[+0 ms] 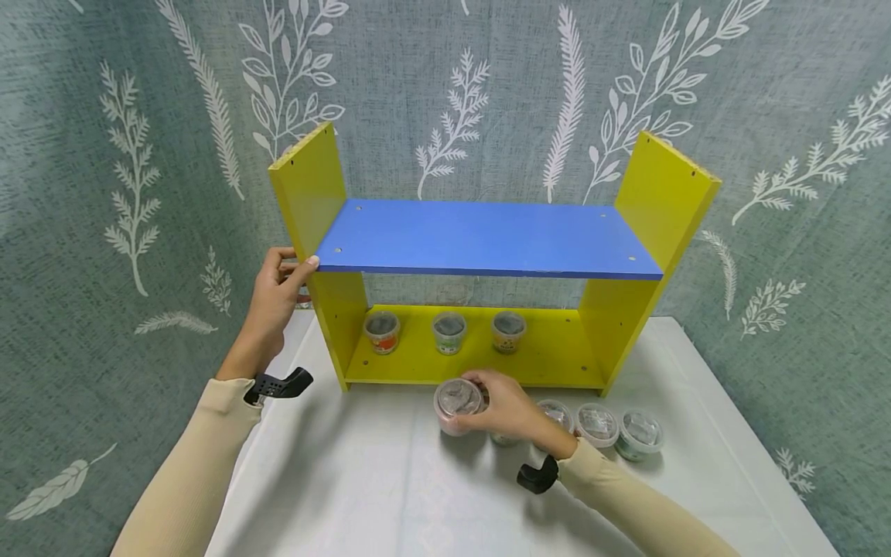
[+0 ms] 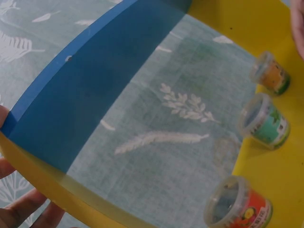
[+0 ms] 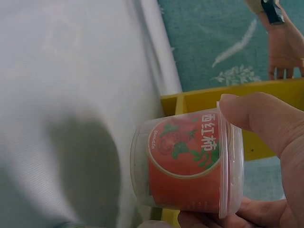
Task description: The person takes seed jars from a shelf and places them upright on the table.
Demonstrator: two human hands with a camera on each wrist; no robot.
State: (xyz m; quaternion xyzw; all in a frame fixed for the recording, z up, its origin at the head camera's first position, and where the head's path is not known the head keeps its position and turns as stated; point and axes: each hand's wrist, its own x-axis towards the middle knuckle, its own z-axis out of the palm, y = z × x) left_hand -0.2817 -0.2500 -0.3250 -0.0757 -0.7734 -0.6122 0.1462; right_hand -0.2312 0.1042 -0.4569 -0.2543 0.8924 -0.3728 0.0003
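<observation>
My right hand grips a clear plastic tub around its lid end, over the table in front of the shelf unit. A red tomato label shows on the tub's side in the right wrist view. My left hand holds the left yellow side panel, its thumb at the corner of the blue shelf board. In the left wrist view its fingers lie on the panel's outer side. Three tubs stand on the yellow bottom board: a red-labelled tub, a green-labelled tub and an orange-labelled tub.
Several lidded tubs stand on the white table to the right, among them a tub at the end; another is partly hidden under my right hand. A patterned grey-green cloth hangs behind the unit and at both sides.
</observation>
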